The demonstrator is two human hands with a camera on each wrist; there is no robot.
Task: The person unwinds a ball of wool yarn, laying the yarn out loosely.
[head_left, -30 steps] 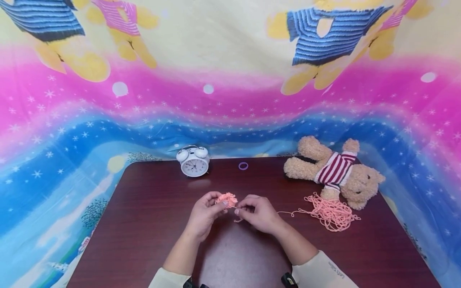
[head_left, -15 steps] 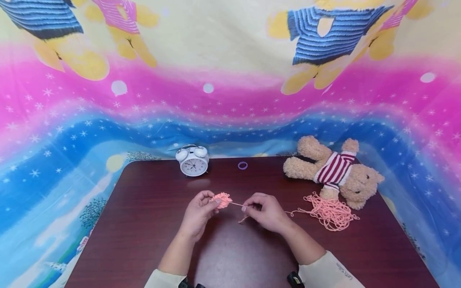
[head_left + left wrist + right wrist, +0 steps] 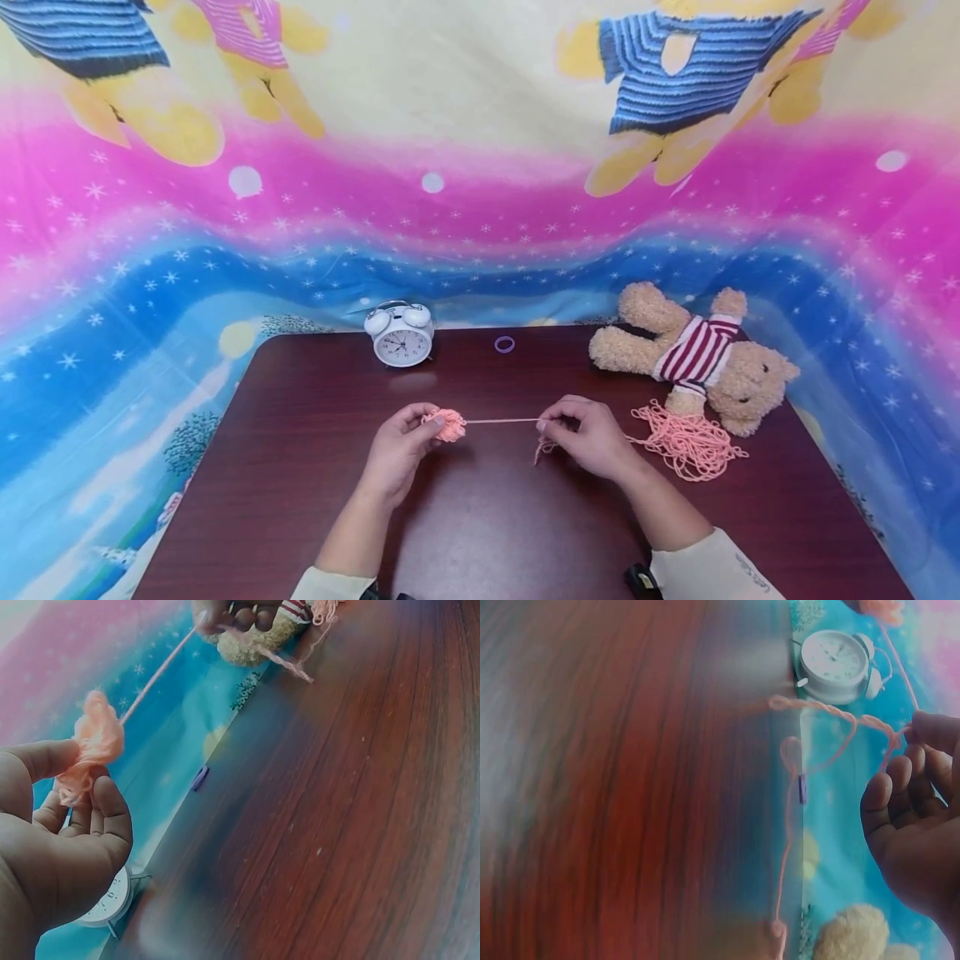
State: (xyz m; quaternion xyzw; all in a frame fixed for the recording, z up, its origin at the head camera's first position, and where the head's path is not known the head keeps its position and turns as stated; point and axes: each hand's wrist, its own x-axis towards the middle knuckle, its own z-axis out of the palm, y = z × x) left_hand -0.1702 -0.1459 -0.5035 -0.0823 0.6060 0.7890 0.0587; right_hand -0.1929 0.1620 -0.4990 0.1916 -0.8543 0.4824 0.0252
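Note:
My left hand (image 3: 400, 448) pinches a small wound bundle of peach-pink yarn (image 3: 450, 425) between thumb and fingers. A straight strand (image 3: 502, 421) runs from the bundle across to my right hand (image 3: 592, 435), which pinches it between thumb and index finger. Below the right fingertips dangles a twisted, looped length of yarn (image 3: 821, 706). From that hand the yarn leads on to a loose tangled heap of the same yarn (image 3: 693, 442) at the right. In the left wrist view the bundle (image 3: 99, 739) shows as a folded skein, its lower part among the fingers.
A white twin-bell alarm clock (image 3: 402, 337) stands near the back edge of the dark wooden table (image 3: 480, 517). Right of it lies a purple ring (image 3: 505, 344). A teddy bear (image 3: 697, 354) in a striped sweater lies at the back right, touching the yarn heap. Printed cloth (image 3: 480, 283) hangs behind.
My hands have moved apart, the left to the left and the right to the right. The strand between them has grown longer and is now straight. The clock, ring and bear stay put.

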